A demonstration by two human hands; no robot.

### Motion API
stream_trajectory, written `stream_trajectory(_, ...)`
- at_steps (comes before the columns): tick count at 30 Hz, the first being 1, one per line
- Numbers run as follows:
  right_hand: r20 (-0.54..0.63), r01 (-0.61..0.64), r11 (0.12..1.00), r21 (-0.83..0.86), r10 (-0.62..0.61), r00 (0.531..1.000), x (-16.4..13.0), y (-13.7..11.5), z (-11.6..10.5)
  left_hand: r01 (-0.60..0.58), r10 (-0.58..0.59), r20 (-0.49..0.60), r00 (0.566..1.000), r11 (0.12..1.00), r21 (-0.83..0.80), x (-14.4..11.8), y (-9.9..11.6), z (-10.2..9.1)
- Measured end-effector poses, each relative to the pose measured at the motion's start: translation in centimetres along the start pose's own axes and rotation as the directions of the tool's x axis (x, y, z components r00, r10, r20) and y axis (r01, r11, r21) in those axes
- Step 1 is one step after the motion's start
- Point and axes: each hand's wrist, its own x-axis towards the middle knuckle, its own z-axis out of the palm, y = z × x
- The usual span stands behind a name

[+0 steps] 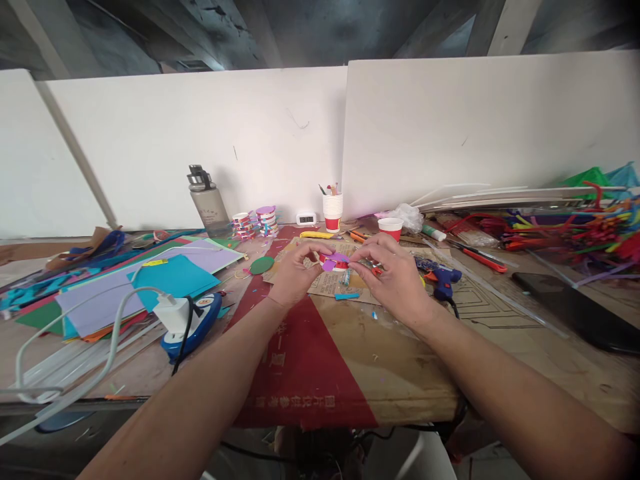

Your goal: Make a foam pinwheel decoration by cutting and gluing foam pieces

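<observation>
At the far left of the desk [500, 347], loose sheets of coloured paper in lilac, teal and green [150, 287] lie fanned out, with a white charger plugged into a blue and white power strip [193, 320] just beside them. Over the red and tan cardboard mat [320, 360] at the middle, the left hand [295, 273] pinches a small red paper ring with a purple paper strip on it [335, 261], fingers nearly closed on its left edge. The right hand [395, 280] meets it from the other side, fingertips narrowed on the strip. Pressing the strip flat and square would likely serve best. A blue glue gun [443, 279] lies near the right wrist.
</observation>
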Motion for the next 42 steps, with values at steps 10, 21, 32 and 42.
stream_trajectory(10, 0.02, -0.169, 0.98, 0.104, 0.168, 0.986, 0.13, -0.24, 0.11, -0.013, 0.013, 0.01, 1.0, 0.999, 0.045, -0.07, -0.16, -0.03)
stream_trajectory(21, -0.007, -0.223, 0.949, 0.224, 0.23, 0.973, 0.18, -0.22, -0.01, -0.018, 0.017, 0.024, 1.0, 0.999, 0.049, 0.04, 0.1, -0.06)
stream_trajectory(32, -0.019, -0.13, 0.986, 0.107, 0.133, 0.991, 0.2, -0.12, -0.19, -0.038, 0.038, 0.026, 0.999, 0.999, -0.003, -0.1, 0.18, -0.1)
stream_trajectory(42, 0.039, -0.099, 0.992, 0.078, 0.096, 0.995, 0.13, -0.1, -0.02, -0.05, 0.05, 0.026, 0.998, 0.999, 0.008, 0.05, 0.01, -0.05)
